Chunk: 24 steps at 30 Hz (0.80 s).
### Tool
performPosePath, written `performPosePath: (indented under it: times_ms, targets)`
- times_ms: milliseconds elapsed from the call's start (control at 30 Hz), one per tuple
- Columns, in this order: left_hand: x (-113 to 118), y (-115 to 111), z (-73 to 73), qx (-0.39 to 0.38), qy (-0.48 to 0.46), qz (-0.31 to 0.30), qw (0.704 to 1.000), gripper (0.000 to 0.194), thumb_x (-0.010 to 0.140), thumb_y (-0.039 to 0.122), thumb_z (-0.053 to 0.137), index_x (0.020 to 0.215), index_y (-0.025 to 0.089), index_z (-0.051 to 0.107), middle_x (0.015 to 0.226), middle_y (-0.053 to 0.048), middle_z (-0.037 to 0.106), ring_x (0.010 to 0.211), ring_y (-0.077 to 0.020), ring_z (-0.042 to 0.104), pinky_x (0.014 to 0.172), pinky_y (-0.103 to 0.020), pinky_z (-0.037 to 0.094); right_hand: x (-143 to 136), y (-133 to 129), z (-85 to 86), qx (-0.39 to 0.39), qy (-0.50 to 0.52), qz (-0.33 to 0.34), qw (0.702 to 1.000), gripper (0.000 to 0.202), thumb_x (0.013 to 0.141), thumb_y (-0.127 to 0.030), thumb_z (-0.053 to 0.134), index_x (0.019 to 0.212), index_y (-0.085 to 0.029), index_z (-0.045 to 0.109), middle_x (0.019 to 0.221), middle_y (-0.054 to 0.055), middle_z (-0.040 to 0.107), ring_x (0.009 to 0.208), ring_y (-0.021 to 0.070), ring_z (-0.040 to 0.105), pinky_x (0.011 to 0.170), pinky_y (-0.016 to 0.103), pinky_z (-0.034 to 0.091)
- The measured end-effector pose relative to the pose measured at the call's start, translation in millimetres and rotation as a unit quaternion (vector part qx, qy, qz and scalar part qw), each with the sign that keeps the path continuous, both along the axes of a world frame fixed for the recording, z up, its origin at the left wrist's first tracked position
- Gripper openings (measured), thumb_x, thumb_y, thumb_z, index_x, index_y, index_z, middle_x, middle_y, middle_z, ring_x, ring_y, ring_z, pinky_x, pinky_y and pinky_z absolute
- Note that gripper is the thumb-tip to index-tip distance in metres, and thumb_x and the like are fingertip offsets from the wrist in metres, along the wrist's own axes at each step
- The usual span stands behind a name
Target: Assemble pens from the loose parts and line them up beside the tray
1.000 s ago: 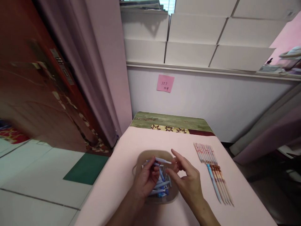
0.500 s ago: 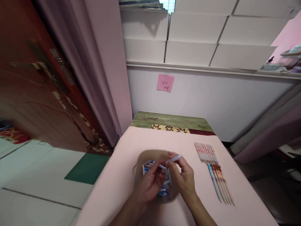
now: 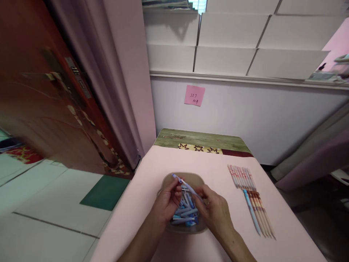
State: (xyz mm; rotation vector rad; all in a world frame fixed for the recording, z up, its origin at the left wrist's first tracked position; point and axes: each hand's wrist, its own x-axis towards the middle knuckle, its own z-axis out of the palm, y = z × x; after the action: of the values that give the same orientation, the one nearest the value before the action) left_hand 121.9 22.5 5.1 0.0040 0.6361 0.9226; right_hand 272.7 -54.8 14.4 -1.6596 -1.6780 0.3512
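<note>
Over a beige plastic basket (image 3: 196,177), both hands hold one pale lavender pen (image 3: 188,187) at a slant. My left hand (image 3: 168,201) pinches it near its blue clip end. My right hand (image 3: 214,205) is closed round the lower barrel, whose end is partly hidden by the fingers. Several blue and lavender pen parts (image 3: 187,213) lie jumbled in the basket. To the right, a blue pen (image 3: 252,214) lies beside a row of brown-topped pens (image 3: 263,216). Above these is a row of pink-patterned pens (image 3: 241,177).
The table has a pink cover (image 3: 131,225), with its green patterned end (image 3: 201,136) showing at the back. Behind it, a pink note (image 3: 194,95) is stuck to the wall. A wooden door (image 3: 62,109) and a purple curtain (image 3: 109,72) stand at left.
Half a second ago each hand held a separate-looking lavender piece. Now these form one line as a single pen, its clip end pointing up and left. More of the basket's contents shows.
</note>
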Motion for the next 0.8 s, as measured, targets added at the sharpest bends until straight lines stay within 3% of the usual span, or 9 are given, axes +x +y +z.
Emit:
performPosePath:
  times_ms: [200, 467, 800]
  targets:
    - [0, -2, -3.2, 0.033, 0.032, 0.005, 0.999, 0.013, 0.085, 0.01, 0.057, 0.085, 0.003, 0.068, 0.059, -0.003, 0.058, 0.047, -0.0042, 0.051, 0.037, -0.01, 0.04, -2, -2, 4.1, 0.013, -0.043, -0.028, 0.999, 0.008, 0.085, -0.028, 0.055, 0.084, -0.023, 0.061, 0.079, 0.0, 0.069, 0.07, 0.0154, 0.065, 0.06, 0.022, 0.041]
    - [11, -14, -6.9, 0.141, 0.147, 0.041, 0.978, 0.014, 0.073, 0.016, 0.073, 0.086, 0.011, 0.069, 0.075, -0.003, 0.067, 0.052, -0.0051, 0.055, 0.043, -0.013, 0.045, -2, 1, -2.4, 0.069, -0.063, -0.034, 0.995, 0.009, 0.086, -0.025, 0.054, 0.089, -0.023, 0.063, 0.082, 0.0, 0.069, 0.075, 0.0163, 0.064, 0.065, 0.024, 0.041]
    - [17, -19, -1.7, 0.117, 0.157, 0.08, 0.977, 0.01, 0.076, 0.014, 0.069, 0.086, 0.012, 0.069, 0.091, -0.009, 0.072, 0.074, -0.0137, 0.067, 0.065, -0.022, 0.057, -4, 3, -11.9, 0.138, -0.042, -0.074, 0.987, 0.015, 0.089, -0.029, 0.053, 0.089, -0.02, 0.064, 0.082, 0.003, 0.069, 0.075, 0.0144, 0.065, 0.066, 0.022, 0.046]
